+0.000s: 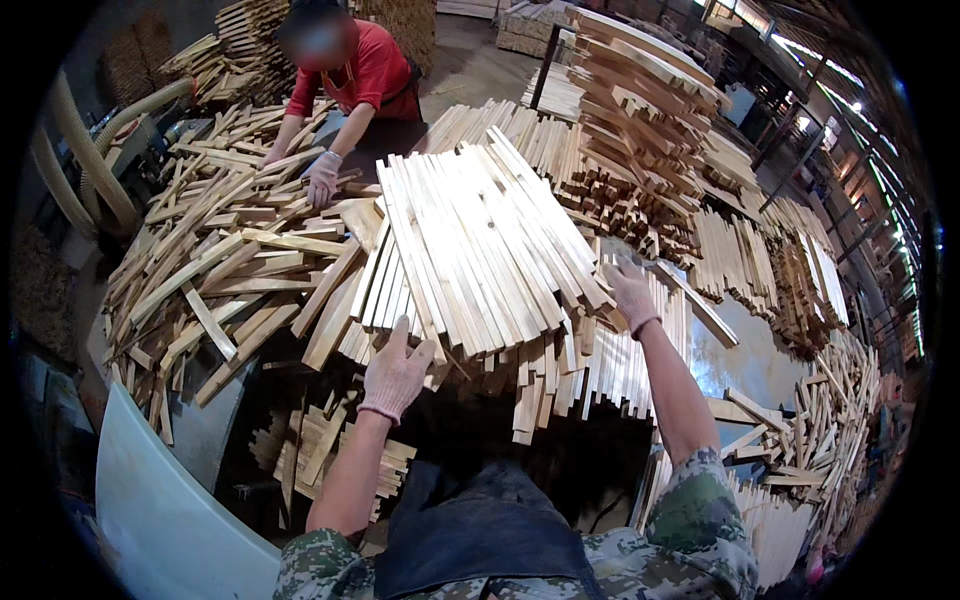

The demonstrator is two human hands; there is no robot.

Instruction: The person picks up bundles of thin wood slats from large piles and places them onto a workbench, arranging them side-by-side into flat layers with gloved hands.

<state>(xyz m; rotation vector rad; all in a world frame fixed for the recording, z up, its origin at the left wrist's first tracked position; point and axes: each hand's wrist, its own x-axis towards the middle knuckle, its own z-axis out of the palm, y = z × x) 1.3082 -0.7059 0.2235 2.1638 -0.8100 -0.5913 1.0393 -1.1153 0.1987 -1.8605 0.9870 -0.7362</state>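
Note:
A layer of pale wooden strips (480, 240) lies side by side across the top of a stack in front of me. My left hand (393, 378), in a light knitted glove, is at the stack's near left edge. Its index finger stretches up onto the strips and its thumb is spread. My right hand (630, 292), also gloved, rests against the right side of the layer, its fingers extended. More strips (630, 360) lie underneath, their near ends uneven.
A loose heap of wooden strips (220, 260) spreads on the left, where a co-worker in red (380, 70) reaches in. Tall stacked wood (640, 110) stands at the back right. Scattered strips (800, 430) lie lower right. A pale curved panel (160, 500) is lower left, hoses (85, 150) above.

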